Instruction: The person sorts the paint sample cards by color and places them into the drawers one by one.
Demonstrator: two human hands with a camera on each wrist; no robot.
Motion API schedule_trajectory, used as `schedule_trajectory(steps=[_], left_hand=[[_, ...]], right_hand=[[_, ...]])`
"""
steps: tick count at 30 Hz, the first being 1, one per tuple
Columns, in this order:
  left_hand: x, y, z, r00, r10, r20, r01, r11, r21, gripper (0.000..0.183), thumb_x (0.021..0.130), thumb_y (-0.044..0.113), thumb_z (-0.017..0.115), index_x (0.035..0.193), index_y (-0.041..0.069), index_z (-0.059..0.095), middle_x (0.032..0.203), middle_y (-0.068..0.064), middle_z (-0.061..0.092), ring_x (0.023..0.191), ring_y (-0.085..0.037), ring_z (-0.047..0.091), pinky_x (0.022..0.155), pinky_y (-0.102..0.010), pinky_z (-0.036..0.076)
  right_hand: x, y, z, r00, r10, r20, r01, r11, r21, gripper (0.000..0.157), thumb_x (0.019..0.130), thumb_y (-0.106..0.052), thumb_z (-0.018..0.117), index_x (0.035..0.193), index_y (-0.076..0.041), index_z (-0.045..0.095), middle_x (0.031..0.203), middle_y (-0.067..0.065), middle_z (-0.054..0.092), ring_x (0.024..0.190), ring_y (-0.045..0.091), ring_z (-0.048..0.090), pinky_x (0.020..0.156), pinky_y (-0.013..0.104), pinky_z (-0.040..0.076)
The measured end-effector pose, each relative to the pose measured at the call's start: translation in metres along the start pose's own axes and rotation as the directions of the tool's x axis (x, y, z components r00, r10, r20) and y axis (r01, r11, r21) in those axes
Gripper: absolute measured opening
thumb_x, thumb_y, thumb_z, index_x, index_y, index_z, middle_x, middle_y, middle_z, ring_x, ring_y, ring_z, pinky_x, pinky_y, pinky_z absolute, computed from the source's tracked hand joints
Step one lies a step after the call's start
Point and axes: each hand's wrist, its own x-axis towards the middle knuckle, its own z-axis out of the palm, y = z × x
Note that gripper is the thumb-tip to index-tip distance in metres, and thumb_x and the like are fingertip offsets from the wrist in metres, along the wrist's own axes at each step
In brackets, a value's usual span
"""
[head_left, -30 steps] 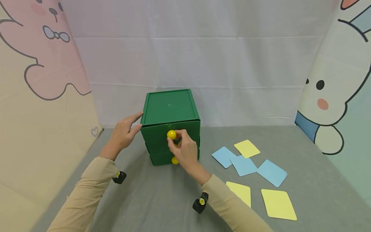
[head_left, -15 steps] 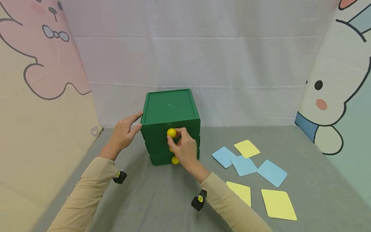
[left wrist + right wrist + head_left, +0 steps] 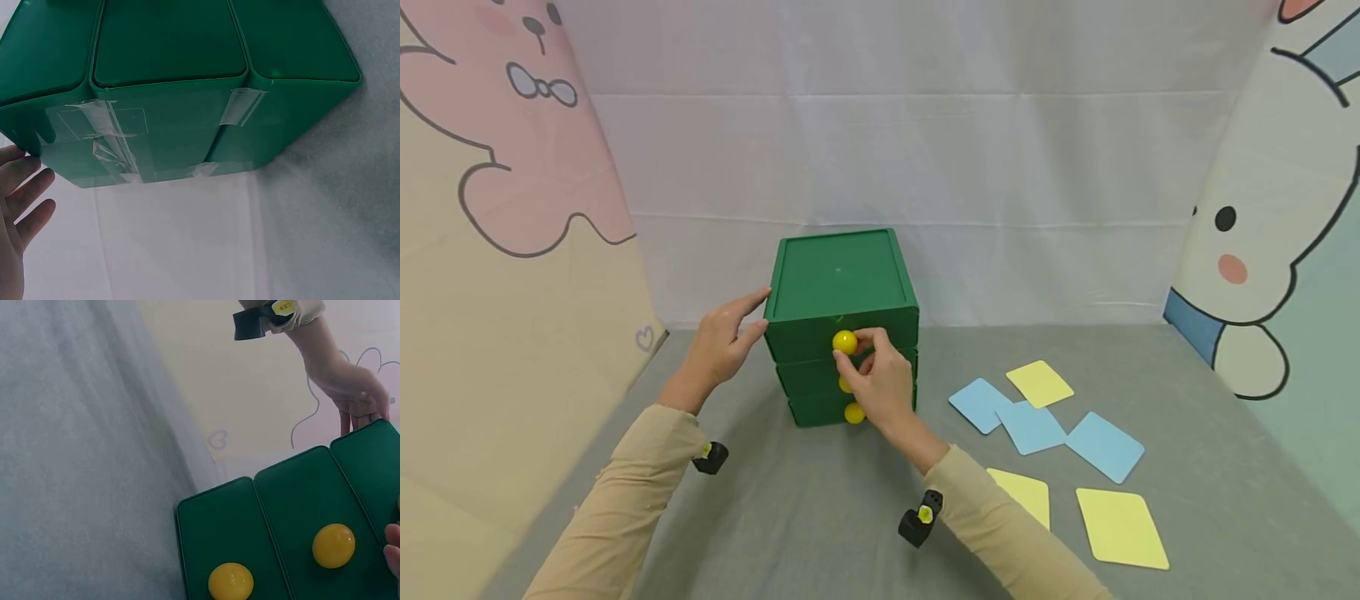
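Observation:
A green box of three stacked drawers (image 3: 842,275) stands on the grey cloth, each drawer front bearing a round yellow knob. My right hand (image 3: 883,379) pinches the top knob (image 3: 844,342) between thumb and fingers. It partly covers the middle knob (image 3: 844,384); the bottom knob (image 3: 854,412) shows below. My left hand (image 3: 718,346) rests its extended fingers and thumb against the box's upper left edge. In the left wrist view, clear tape (image 3: 240,106) joins the drawer units along the side. The top drawer front sits flush with the others.
Right of the box, blue cards (image 3: 1105,447) and yellow cards (image 3: 1122,528) lie scattered on the grey cloth (image 3: 790,517), some overlapping. A white curtain (image 3: 925,150) hangs close behind the box. Printed cartoon panels stand at the left and right.
The top drawer has gone from slightly out to flush, and the seam below it now shows. My right hand moved slightly forward with the knob; the left hand stayed in place.

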Motion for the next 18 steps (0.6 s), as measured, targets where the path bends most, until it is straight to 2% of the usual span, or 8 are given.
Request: schedule_trajectory(steps=[5,11,14,18], left_hand=[[0.000,0.000,0.000,1.000,0.001,0.000,-0.001,1.000,0.003,0.045,0.094,0.022,0.044,0.131,-0.004,0.045,0.128,-0.022,0.050,0.115,-0.037,0.049,0.094,-0.052,0.038],[0.000,0.000,0.000,1.000,0.005,-0.003,-0.005,1.000,0.001,0.045,0.094,0.021,0.044,0.131,-0.004,0.045,0.128,-0.022,0.050,0.115,-0.037,0.048,0.094,-0.052,0.038],[0.000,0.000,0.000,1.000,0.001,-0.002,-0.001,1.000,0.000,0.045,0.094,0.020,0.044,0.131,-0.004,0.045,0.128,-0.022,0.050,0.115,-0.037,0.048,0.094,-0.052,0.037],[0.000,0.000,0.001,1.000,-0.003,0.001,0.003,1.000,-0.003,0.045,0.094,0.020,0.044,0.132,-0.003,0.044,0.128,-0.022,0.050,0.115,-0.036,0.048,0.095,-0.052,0.037]], right_hand=[[-0.010,0.006,-0.003,0.997,0.073,0.008,-0.074,0.997,0.012,0.033,0.080,-0.025,0.068,0.103,-0.005,0.056,0.084,0.005,0.061,0.063,0.013,0.057,0.057,0.023,0.049],[-0.029,0.017,-0.002,0.991,0.127,0.032,-0.127,0.992,0.017,0.033,0.079,-0.022,0.070,0.103,-0.004,0.056,0.089,0.007,0.059,0.075,0.019,0.057,0.068,0.031,0.050],[-0.036,0.020,0.002,0.981,0.190,0.048,-0.192,0.980,0.041,0.032,0.079,-0.022,0.069,0.103,-0.004,0.056,0.090,0.007,0.058,0.078,0.019,0.057,0.066,0.029,0.051],[-0.043,0.020,0.010,0.956,0.285,0.071,-0.291,0.950,0.115,0.031,0.081,-0.021,0.068,0.104,-0.005,0.056,0.090,0.007,0.058,0.079,0.019,0.058,0.061,0.023,0.051]])
